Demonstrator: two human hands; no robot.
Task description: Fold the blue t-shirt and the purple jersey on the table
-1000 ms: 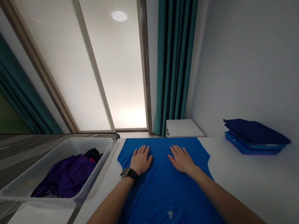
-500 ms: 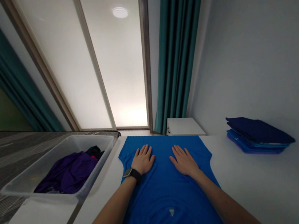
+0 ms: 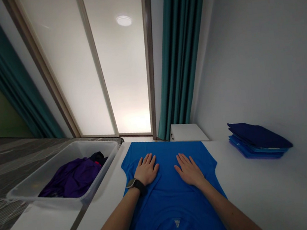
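A blue T-shirt (image 3: 171, 199) lies spread out on the white table (image 3: 254, 192), its neckline and small triangular label towards me. My left hand (image 3: 147, 169), with a dark watch (image 3: 136, 185) on the wrist, rests flat on the shirt's left half, fingers stretched away from me. On the right half my right hand (image 3: 189, 170) lies flat too, fingers slightly spread. Neither hand grips the cloth. Faint creases run across the fabric beside my left hand. The shirt's nearest edge runs out of the bottom of the view.
To the left stands a translucent plastic bin (image 3: 19, 191) holding crumpled purple and black clothes (image 3: 74, 178). A stack of folded blue and navy garments (image 3: 258, 139) sits at the right by the wall. Beyond the table are a white cabinet (image 3: 188, 132) and a green curtain (image 3: 181, 51).
Both hands stay flat on the shirt in nearly the same place. The whole view has shifted slightly, with the folded stack appearing a little further left.
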